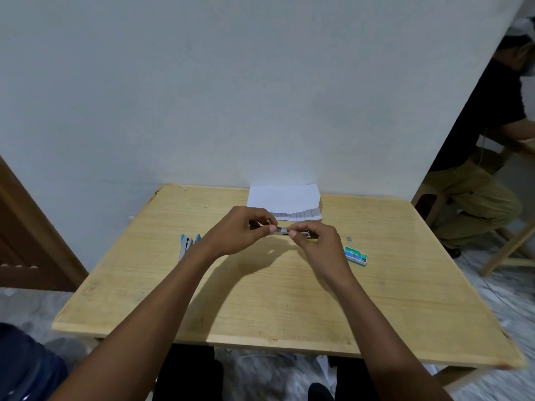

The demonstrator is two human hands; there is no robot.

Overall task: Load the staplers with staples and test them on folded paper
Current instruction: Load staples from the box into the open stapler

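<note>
Both my hands hold a small stapler (pixel 282 230) above the middle of the wooden table (pixel 260 299). My left hand (pixel 240 230) grips its left end with curled fingers. My right hand (pixel 317 241) pinches its right part, with the thumb and forefinger at the metal staple channel. A bit of yellow shows under my right fingers. Blue staplers (pixel 188 244) lie on the table to the left, partly hidden by my left wrist. A green staple box (pixel 356 256) lies to the right. Folded white paper (pixel 285 202) sits at the table's far edge by the wall.
A small loose strip of staples (pixel 349 239) lies near the box. The white wall stands right behind the table. Another person (pixel 486 157) sits at the far right beside a wooden stool. A brown door (pixel 26 235) is at the left.
</note>
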